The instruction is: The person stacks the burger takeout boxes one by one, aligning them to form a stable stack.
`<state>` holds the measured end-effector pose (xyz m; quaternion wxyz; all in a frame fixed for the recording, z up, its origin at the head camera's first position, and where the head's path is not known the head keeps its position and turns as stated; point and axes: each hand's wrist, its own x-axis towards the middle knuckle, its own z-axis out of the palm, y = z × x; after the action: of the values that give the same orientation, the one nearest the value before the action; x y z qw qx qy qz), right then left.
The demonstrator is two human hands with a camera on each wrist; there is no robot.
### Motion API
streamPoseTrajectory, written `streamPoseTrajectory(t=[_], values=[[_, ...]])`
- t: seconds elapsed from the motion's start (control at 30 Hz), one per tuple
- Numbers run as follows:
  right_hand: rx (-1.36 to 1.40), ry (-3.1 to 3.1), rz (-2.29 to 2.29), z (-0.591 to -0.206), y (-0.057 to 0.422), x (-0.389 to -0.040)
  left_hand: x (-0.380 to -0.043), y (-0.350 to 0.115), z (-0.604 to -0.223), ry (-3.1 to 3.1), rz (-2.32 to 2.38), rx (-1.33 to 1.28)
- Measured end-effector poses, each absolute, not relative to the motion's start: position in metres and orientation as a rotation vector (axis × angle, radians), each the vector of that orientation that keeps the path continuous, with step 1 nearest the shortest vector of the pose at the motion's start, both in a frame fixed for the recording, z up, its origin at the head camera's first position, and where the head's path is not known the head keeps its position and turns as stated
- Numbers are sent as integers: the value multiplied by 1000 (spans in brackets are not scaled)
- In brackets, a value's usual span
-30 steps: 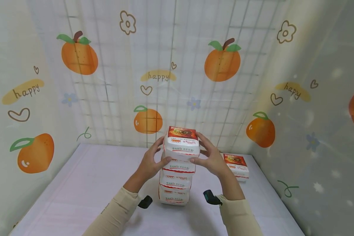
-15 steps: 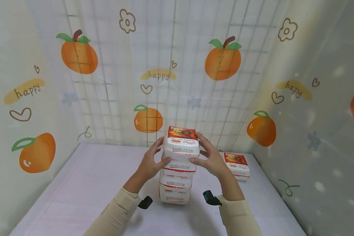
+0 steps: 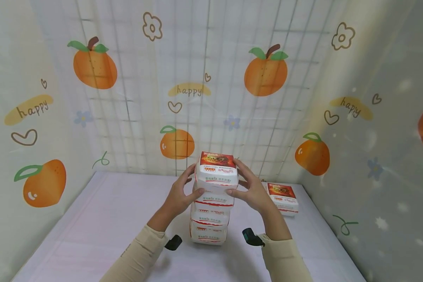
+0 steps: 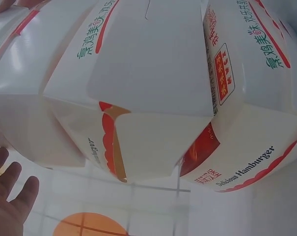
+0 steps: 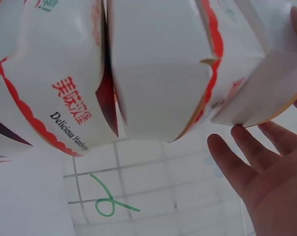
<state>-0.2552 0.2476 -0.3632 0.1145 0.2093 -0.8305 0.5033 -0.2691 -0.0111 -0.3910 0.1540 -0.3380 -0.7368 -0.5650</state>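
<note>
The white cardboard burger box with a red picture panel (image 3: 216, 170) is at the top of a stack, directly above three matching white cardboard boxes (image 3: 211, 216), and both hands hold it: the left hand (image 3: 179, 192) grips its left side and the right hand (image 3: 253, 188) its right, thumbs at the lower front corners and fingers spread along the sides, the grip about as wide as the box. The stack stands on the pale lilac cloth-covered table (image 3: 127, 227), well apart from its left and right edges and in front of its back edge. Near the back right corner lies another white cardboard box with a red panel (image 3: 282, 199), apart from the stack and close to the right forearm. The top panel bears a hamburger picture, with Chinese lettering in red and green below it. The head view leaves the boxes' sides mostly hidden; the wrist views show red scalloped trim and the dark words "Delicious Hamburger", with red 美味汉堡 above them in the right wrist view, where fingertips also touch a box's lower edge. Beige fabric sleeves (image 3: 137, 252) cover the forearms, with small black devices (image 3: 173, 242) at the wrists. Beyond the back edge hangs a white translucent curtain (image 3: 222, 47) printed with orange fruit and the word "happy", a dark wire grid (image 3: 208, 43) showing through it
</note>
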Motion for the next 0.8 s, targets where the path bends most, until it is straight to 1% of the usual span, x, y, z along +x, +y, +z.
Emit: streamPoseTrajectory(t=[0.8], values=[[541,-2454,1524,-369,247,-256,-269,-16,-395,-2106,-1631,-987]])
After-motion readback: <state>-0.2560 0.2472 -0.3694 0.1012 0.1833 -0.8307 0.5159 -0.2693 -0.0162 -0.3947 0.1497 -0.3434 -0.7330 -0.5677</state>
